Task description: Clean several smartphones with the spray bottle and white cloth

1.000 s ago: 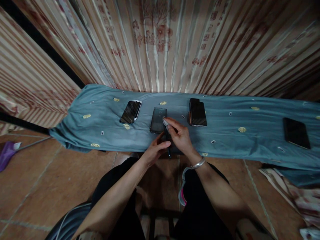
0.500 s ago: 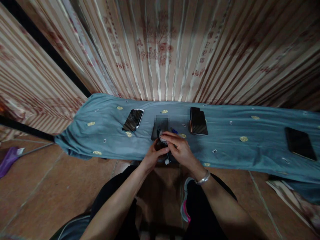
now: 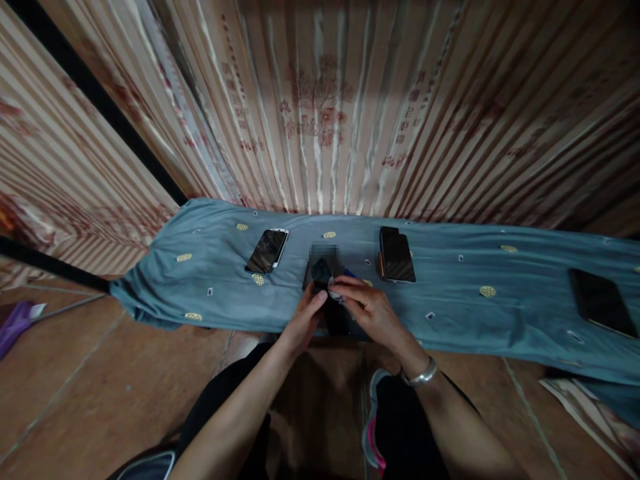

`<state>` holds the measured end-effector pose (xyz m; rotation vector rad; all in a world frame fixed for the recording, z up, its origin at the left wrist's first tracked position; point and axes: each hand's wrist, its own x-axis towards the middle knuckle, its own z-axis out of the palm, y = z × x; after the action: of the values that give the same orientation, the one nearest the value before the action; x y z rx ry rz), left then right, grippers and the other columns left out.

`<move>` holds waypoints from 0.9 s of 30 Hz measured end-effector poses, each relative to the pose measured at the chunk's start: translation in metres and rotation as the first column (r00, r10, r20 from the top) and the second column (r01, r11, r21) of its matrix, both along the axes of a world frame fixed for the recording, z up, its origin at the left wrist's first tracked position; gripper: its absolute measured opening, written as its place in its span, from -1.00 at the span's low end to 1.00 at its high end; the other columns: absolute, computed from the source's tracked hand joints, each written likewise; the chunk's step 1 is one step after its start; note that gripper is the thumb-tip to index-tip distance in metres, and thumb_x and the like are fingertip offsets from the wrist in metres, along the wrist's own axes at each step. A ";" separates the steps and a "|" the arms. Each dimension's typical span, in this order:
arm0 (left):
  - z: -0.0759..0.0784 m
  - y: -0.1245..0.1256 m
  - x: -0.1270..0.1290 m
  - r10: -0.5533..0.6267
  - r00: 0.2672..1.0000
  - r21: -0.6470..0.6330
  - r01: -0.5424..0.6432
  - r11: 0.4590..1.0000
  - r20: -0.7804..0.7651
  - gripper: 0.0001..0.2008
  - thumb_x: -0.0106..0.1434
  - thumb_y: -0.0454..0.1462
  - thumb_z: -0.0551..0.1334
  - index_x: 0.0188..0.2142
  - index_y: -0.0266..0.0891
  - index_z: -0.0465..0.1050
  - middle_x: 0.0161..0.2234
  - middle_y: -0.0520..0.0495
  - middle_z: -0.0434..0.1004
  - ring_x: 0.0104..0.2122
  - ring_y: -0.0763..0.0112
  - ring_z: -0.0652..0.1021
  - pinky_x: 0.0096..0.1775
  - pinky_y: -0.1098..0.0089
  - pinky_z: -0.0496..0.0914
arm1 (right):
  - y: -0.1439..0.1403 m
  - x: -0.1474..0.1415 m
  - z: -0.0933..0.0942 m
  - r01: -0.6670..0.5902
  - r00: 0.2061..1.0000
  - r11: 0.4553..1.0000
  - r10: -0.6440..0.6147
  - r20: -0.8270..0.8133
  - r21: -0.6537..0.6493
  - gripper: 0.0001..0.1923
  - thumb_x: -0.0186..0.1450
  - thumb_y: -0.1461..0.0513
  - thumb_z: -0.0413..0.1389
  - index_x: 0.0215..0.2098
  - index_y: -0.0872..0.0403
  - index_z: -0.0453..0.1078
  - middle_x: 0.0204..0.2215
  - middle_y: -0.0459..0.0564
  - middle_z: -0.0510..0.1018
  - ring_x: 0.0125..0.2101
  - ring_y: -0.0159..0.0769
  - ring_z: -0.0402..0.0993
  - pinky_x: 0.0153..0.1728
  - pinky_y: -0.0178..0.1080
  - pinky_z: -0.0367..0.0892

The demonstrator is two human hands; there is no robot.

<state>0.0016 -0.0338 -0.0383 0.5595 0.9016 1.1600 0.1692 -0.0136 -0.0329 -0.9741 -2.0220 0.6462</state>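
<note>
My left hand (image 3: 301, 325) grips the lower edge of a dark phone (image 3: 321, 273), which is tilted up off the teal cloth (image 3: 210, 267). My right hand (image 3: 373, 310) pinches a small white pad (image 3: 334, 292) against the phone's face. Both hands meet at the table's near edge, in the middle. A small blue item (image 3: 349, 273) pokes out just behind my right fingers. A dark flat shape (image 3: 339, 323) lies under my hands; I cannot tell what it is.
On the cloth lie a white-edged phone (image 3: 267, 251) to the left, a black phone (image 3: 396, 255) to the right and another black phone (image 3: 600, 303) far right. A striped curtain (image 3: 320, 120) hangs behind. My knees are below, over a brown tiled floor (image 3: 75, 400).
The dark phone lay flat on the cloth with the pad on it; now it is lifted and tilted between both hands, nearer the front edge. My view has tipped up slightly.
</note>
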 end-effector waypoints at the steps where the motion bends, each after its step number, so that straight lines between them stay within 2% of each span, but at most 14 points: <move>1: 0.001 0.000 0.000 0.008 1.000 -0.009 -0.008 1.000 0.006 -0.40 -0.01 -0.03 0.48 -0.01 -0.17 0.47 -0.07 -0.10 0.60 0.04 0.17 0.52 0.01 0.28 0.39 | -0.001 0.000 0.000 0.004 1.000 1.000 -0.004 0.012 0.016 -0.57 0.35 0.39 -0.03 0.04 -0.03 0.54 0.07 0.05 0.58 0.06 -0.20 0.54 0.10 -0.10 0.45; 6: 0.002 0.003 -0.001 0.025 1.000 -0.067 -0.026 0.997 -0.008 -0.45 -0.06 0.03 0.49 -0.15 -0.21 0.49 -0.19 -0.09 0.62 -0.15 0.24 0.57 -0.23 0.37 0.39 | -0.011 -0.009 0.001 0.003 0.998 0.994 -0.010 0.062 0.108 -0.55 0.37 0.39 -0.06 0.08 -0.05 0.50 0.07 0.03 0.57 0.06 -0.20 0.52 0.09 -0.08 0.47; 12: 0.003 0.004 -0.003 0.069 0.997 -0.093 -0.066 0.993 0.036 -0.55 -0.08 -0.08 0.53 -0.27 -0.22 0.48 -0.37 0.05 0.55 -0.35 0.42 0.53 -0.29 0.41 0.36 | -0.023 -0.019 0.003 -0.011 0.990 0.978 -0.018 0.138 0.210 -0.52 0.39 0.39 -0.09 0.15 -0.05 0.44 0.09 0.07 0.54 0.05 -0.14 0.50 0.08 -0.02 0.50; 17: 0.003 0.006 -0.005 0.070 0.995 -0.111 -0.062 0.992 0.070 -0.56 -0.13 -0.08 0.54 -0.34 -0.24 0.48 -0.44 0.10 0.50 -0.42 0.50 0.49 -0.34 0.47 0.35 | -0.033 -0.024 0.005 -0.047 0.976 0.959 -0.016 0.216 0.280 -0.56 0.39 0.42 -0.09 0.12 0.09 0.46 0.10 0.19 0.50 0.07 -0.09 0.46 0.07 -0.01 0.50; 22: 0.002 0.008 -0.009 0.077 0.993 -0.175 -0.060 0.983 0.092 -0.59 -0.10 -0.09 0.52 -0.34 -0.24 0.50 -0.45 0.06 0.53 -0.45 0.49 0.52 -0.39 0.48 0.37 | -0.039 -0.029 0.006 -0.054 0.971 0.955 -0.018 0.237 0.293 -0.54 0.36 0.44 -0.07 0.13 0.07 0.45 0.10 0.18 0.49 0.08 -0.08 0.44 0.09 0.00 0.50; 27: 0.004 0.012 -0.015 0.132 0.988 -0.255 -0.107 0.961 0.084 -0.61 0.05 -0.01 0.43 -0.31 -0.23 0.47 -0.46 0.00 0.58 -0.45 0.41 0.58 -0.39 0.44 0.43 | -0.044 -0.032 0.011 -0.091 0.965 0.958 0.017 0.262 0.274 -0.54 0.37 0.44 -0.07 0.13 0.03 0.44 0.09 0.14 0.50 0.06 -0.08 0.46 0.07 0.02 0.52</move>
<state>-0.0132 -0.0217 -0.0339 0.2417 0.9876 1.1507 0.1376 -0.0576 -0.0222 -0.8669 -2.2990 0.2531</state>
